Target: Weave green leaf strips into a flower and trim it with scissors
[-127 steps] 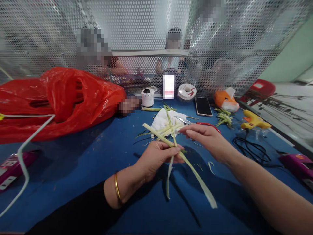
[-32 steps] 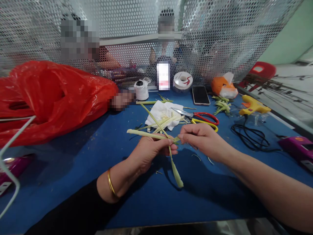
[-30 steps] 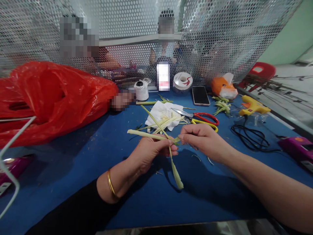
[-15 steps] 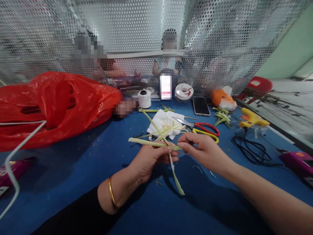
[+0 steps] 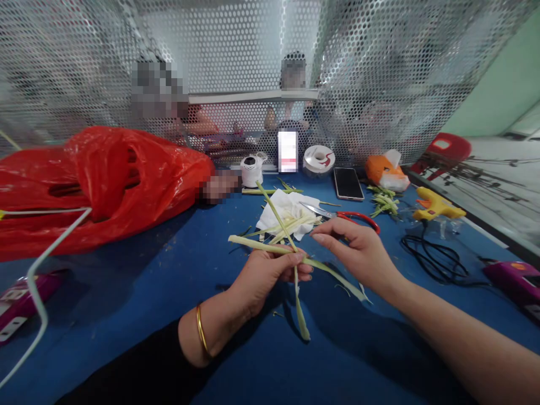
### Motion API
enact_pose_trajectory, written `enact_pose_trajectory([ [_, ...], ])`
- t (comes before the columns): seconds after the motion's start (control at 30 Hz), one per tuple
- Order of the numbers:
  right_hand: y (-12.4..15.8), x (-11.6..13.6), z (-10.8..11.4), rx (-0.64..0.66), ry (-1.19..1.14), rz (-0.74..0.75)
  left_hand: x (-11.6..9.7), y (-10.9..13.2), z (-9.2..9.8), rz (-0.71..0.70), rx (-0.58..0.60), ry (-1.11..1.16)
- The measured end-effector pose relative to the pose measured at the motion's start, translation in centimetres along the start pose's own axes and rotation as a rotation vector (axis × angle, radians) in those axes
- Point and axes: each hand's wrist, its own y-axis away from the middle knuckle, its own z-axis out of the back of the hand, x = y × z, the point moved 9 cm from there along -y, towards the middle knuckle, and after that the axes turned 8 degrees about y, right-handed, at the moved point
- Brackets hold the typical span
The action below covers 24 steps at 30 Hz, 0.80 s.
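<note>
Two long, pale green plant strips [image 5: 259, 244] cross each other between the thumb and fingers of my left hand [image 5: 270, 267], which is shut on them at the crossing. One strip points up and away at its far end, with its lower end hanging toward me. The other lies crosswise, its right end sloping down below my right hand [image 5: 350, 244]. That hand hovers just right of the crossing, thumb and index tips close together, nothing visible in them. Beyond the hands, more pale strips lie on a crumpled white tissue [image 5: 274, 203], beside red-handled scissors [image 5: 358, 219].
A red plastic bag [image 5: 139, 185] bulges at left behind a white cable. Along the back stand a white thread spool [image 5: 252, 171], a lit phone [image 5: 288, 151] and a ribbon roll [image 5: 319, 160]. A dark phone [image 5: 348, 183] and yellow glue gun [image 5: 439, 205] lie right.
My right hand has let go of the crosswise strip's right end and moved slightly up and away. That end now extends down to the right. My left hand has shifted slightly right.
</note>
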Motion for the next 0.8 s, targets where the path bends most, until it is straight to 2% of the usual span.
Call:
enact_pose_trajectory([
  [0.1, 0.6, 2.3, 1.0, -0.112, 0.083, 0.162, -0.7, 0.0, 0.2, -0.082, -0.033, -0.081],
  [0.27, 2.5, 5.7, -1.5, -0.010, 0.250, 0.398, -1.2, 0.2, -0.7, -0.187, 0.005, -0.155],
  [0.37, 3.5, 6.9, -2.2, -0.030, 0.328, 0.476, -1.5, 0.2, -0.4, -0.226, -0.009, -0.095],
  [0.43, 3.8, 6.8, -2.2, -0.036, 0.349, 0.444, -1.4, 0.1, 0.4, -0.204, -0.062, 0.012],
  [0.47, 3.7, 6.3, -2.6, 0.004, 0.350, 0.385, -1.4, 0.0, 0.8, -0.193, -0.091, 0.072],
  [0.57, 3.5, 3.8, -4.7, 0.229, 0.315, 0.139, -1.4, 0.0, 1.3, -0.168, -0.134, 0.215],
  [0.63, 3.5, 2.8, -5.7, 0.305, 0.274, 0.059, -1.4, 0.0, 1.2, -0.164, -0.131, 0.248],
  [0.7, 3.4, 2.9, -6.0, 0.293, 0.239, 0.091, -1.5, 0.1, 1.1, -0.189, -0.141, 0.248],
  [0.8, 3.6, 4.5, -6.0, 0.259, 0.276, 0.295, -1.5, 0.1, 1.3, -0.211, -0.164, 0.217],
])
